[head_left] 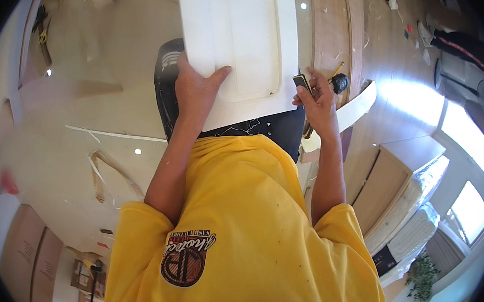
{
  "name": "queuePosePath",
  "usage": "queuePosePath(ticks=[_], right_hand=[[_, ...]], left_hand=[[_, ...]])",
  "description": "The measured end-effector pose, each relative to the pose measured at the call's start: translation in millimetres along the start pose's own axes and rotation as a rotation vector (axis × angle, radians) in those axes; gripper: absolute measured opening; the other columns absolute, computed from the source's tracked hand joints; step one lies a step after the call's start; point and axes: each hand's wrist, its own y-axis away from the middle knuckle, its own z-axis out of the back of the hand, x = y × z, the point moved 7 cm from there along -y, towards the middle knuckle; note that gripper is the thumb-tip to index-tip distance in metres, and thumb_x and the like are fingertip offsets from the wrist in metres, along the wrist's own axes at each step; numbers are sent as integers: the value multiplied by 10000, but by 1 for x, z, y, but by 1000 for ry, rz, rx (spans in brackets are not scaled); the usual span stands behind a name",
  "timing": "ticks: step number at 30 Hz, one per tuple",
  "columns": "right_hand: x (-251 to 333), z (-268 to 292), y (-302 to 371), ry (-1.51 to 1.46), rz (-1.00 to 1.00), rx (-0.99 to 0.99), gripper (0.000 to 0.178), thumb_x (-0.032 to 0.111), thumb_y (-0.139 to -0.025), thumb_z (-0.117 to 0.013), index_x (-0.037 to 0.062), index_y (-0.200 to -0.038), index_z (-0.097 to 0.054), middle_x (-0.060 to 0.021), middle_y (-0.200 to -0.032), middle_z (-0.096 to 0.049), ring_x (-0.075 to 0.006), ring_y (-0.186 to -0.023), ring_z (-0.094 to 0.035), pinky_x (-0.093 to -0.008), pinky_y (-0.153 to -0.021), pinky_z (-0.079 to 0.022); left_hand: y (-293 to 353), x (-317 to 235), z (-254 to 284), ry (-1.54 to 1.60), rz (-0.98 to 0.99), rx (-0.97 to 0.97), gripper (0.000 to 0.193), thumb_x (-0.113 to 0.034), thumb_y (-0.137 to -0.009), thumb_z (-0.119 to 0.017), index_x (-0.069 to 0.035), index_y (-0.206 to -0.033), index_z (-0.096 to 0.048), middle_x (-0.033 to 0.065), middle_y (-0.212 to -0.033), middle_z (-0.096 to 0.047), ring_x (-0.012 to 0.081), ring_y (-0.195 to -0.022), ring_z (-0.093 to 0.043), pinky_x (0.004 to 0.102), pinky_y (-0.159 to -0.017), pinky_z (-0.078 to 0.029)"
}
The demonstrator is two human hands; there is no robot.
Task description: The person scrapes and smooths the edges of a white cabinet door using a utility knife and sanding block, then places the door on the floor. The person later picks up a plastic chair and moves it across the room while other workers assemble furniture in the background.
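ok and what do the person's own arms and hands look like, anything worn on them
The short, loose sleeves are plain yellow, part of a yellow shirt, and leave the forearms bare. The left hand and right hand are gloveless, with no watch or bracelet showing; most left fingers are hidden.

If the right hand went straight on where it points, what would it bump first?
Likely the right edge of the white panel, met by the dark block in the right hand; depth is unclear.

Left head-worn fisheye, near, facing steeply down.
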Motion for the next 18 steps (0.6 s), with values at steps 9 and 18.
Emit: queuePosePath(ticks=[9,18], right_hand=[[0,-2,-25,422,-10,-86,293,242,-954,-746,-13,-1098,-737,-72,-725,-672,-169,-648,-649,-323,-654,-532],[2,-12,-40,656,44,-68,308,309,-895,-751,13,-977,-767,-195,-783,-721,-363,-743,-695,-447,-721,-530]], left_hand=[[22,-39,-19,-400,-212,-46,1285,-347,-721,-954,-12,-1633,-114,339,-1479,-372,472,-1299,-506,450,-1056,-502],[21,-39,-19,-465,-130,21,1277,-415,-729,-939,-57,-1643,-122,369,-1488,-358,502,-1337,-494,472,-1027,-539]])
